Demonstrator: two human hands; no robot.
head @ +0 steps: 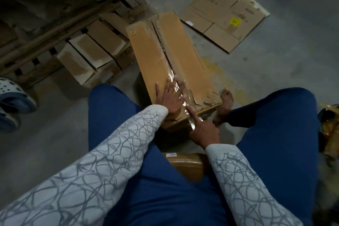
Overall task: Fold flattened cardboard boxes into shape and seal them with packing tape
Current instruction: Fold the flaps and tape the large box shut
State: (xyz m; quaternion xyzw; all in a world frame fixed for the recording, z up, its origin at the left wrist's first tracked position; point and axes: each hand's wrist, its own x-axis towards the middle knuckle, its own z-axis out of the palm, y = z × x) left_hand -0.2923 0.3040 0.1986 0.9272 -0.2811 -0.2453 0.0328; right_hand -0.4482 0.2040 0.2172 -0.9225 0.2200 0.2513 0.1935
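I'm looking down between my knees at the cardboard box (146,55), which stands on the concrete floor (275,64) with its long top facing up and its two flaps meeting at a centre seam. A strip of clear packing tape (171,76) runs glossy along the near part of that seam and folds over the near edge. My left hand (169,98) lies flat on the top at the near end, fingers straight and spread, its fingertips on the tape. My right hand (204,132) is at the near edge, index finger (191,113) stretched out and pressing on the tape where it turns over the edge. The other fingers are folded in, and I see nothing held in them. The outer paper at the box's near right corner is torn (205,97), baring the corrugation. A bare foot (224,104) rests on the floor just beside that corner. Beyond the box to the right a flattened cardboard box (211,14) lies open on the floor, with a yellow label (234,21) on it. To the left a row of folded boxes (95,51) leans side by side against a wooden pallet (45,31). A perforated sandal (11,95) sits at the far left edge. A brown rounded object (183,163) shows between my thighs; I cannot tell what it is.
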